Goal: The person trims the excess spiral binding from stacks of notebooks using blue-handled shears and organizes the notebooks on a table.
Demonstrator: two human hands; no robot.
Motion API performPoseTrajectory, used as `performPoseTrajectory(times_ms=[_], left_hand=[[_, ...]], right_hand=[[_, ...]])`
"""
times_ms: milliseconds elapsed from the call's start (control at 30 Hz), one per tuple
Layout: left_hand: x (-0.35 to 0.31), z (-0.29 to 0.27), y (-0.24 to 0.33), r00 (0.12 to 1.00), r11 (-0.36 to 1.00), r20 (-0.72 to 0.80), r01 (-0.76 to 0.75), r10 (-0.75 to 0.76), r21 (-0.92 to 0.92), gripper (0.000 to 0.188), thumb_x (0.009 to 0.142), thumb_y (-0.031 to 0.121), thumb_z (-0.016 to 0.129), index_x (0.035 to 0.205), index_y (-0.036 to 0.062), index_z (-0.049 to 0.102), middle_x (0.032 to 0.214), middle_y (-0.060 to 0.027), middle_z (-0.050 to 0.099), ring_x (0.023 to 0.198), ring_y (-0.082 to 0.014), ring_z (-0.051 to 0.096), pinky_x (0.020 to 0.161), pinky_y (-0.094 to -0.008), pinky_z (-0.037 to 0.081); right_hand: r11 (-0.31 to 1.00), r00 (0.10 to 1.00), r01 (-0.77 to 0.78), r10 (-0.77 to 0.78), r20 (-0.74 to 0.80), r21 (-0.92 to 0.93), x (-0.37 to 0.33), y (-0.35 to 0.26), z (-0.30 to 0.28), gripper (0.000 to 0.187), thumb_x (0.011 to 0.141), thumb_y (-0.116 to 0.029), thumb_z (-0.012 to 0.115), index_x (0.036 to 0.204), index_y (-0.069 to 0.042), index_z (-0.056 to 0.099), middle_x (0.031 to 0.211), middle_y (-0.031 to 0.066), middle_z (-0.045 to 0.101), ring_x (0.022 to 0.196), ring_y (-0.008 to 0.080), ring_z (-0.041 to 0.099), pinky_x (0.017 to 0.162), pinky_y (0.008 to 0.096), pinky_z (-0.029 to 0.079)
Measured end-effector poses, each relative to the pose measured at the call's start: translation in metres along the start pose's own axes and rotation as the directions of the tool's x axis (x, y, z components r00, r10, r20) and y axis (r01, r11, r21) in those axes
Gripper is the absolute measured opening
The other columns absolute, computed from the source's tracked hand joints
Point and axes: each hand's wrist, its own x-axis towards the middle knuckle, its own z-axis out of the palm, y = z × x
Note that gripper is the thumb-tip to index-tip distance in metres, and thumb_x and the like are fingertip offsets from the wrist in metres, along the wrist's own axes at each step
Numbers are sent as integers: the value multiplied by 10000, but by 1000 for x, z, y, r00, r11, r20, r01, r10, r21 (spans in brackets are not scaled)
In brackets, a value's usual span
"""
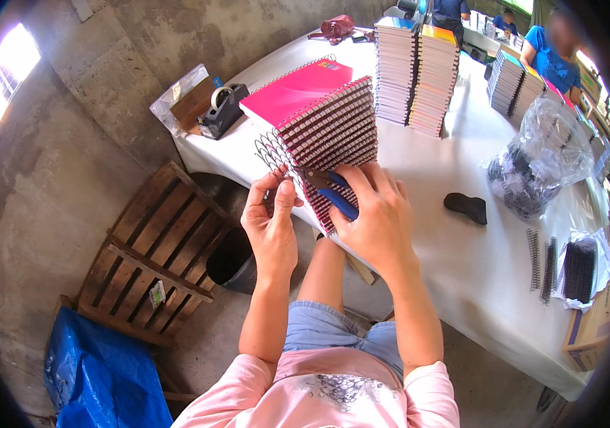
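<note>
Tabletop (472, 267) under a white cover runs from far left to near right, bearing the work at a comfortable reach. Two tall notebook stacks (392, 82) stand side by side at its far side, probably set there to leave room for the arms. The pink-covered notebook stack (333, 132) is at the near left edge, its coil-bound side facing the person, which likely brings every binding within reach. A clear plastic bag (522, 182) holding black coils sits to the right, presumably handy without crowding the hands. The left hand (271, 222) is at the stack's near left corner, thumb and forefinger close together; whether they pinch a coil cannot be told. The right hand (377, 214) wraps fingers and thumb around blue-handled pliers (337, 201), their nose aimed left at that corner, seemingly to meet the other fingertips. Smallest, the loose coil ends (269, 153) jut left beyond the covers, leaving them exposed to the tool.
</note>
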Motion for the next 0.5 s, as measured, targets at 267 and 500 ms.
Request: performPoseTrajectory(times_ms=[267, 500], left_hand=[[-6, 0, 4, 996, 962, 14, 87, -86, -260, 236, 931, 164, 548, 1070, -27, 538, 944, -46, 577, 769, -78, 535, 666, -186, 458], [3, -2, 28, 926, 717, 43, 319, -375, -619, 326, 924, 211, 518, 1133, -38, 492, 1043, -140, 547, 953, -181, 568, 778, -224, 533]], right_hand=[[970, 996, -88, 79, 47, 225, -3, 13, 10, 395, 633, -143, 721, 1010, -122, 603, 894, 79, 592, 817, 286, 592, 742, 398, 464], [999, 998, -8, 11, -69, 45, 5, 5, -3, 496, 627, -161, 721, 1103, -115, 588, 993, 64, 563, 963, 258, 532, 902, 415, 346]])
